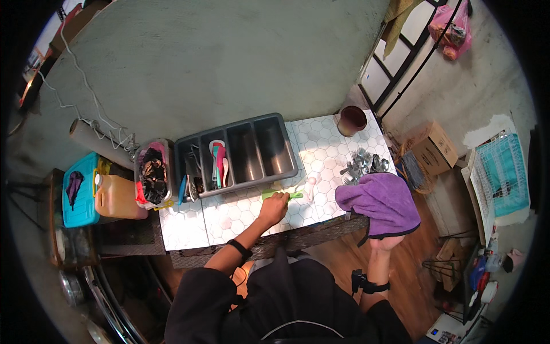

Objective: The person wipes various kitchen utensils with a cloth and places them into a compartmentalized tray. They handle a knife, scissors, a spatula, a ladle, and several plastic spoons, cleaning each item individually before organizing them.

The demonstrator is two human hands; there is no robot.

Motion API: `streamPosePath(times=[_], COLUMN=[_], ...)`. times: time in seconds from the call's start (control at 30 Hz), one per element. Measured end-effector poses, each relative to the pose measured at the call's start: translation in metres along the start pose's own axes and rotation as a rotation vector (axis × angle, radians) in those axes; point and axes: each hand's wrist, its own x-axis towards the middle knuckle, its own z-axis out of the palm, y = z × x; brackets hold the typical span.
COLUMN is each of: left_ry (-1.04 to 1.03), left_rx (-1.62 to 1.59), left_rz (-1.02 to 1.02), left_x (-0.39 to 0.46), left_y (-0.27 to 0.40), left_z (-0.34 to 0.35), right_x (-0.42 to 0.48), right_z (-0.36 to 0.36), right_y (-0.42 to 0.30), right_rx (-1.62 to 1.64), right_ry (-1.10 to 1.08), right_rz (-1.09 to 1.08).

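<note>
My left hand [275,208] is closed over a light-green plastic utensil [296,195] low above or on the white hexagon-patterned tabletop [240,215]; I cannot tell which. Its looped handle sticks out to the right, and my fingers hide its middle. A pale pink-and-white utensil [310,189] lies just right of it. Draped over my right hand [385,243] is a purple microfibre cloth [378,204] with dark edging, held past the table's front edge. The cloth hides the fingers. Beyond it lies a pile of metal forks and spoons [363,165].
A grey cutlery tray [288,173] stands against the wall, its left compartments holding utensils. Left of it are a plastic tub [138,172] with black bags and a jug of amber liquid [122,195]. A dark brown cup [352,121] stands at the back right corner.
</note>
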Motion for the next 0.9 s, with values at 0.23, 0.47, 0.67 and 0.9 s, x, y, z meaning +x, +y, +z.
streamPosePath(times=[0.23,0.47,0.67,0.9], left_ry=[0.626,0.799,0.467,0.182], left_rx=[-0.854,-1.629,-1.504,-1.409], left_rz=[-0.448,-0.658,-0.525,-0.302], left_x=[-0.052,-0.111,-0.169,-0.220], left_y=[0.009,0.040,0.060,0.030], left_z=[-0.121,-0.213,-0.217,-0.257], right_x=[-0.020,-0.084,-0.098,-0.107], right_z=[0.056,0.115,0.176,0.217], right_y=[0.047,0.150,0.193,0.184], right_rx=[-0.049,-0.050,-0.171,-0.275], right_ry=[-0.105,-0.060,-0.168,-0.259], right_rz=[0.115,0.716,0.573,0.504])
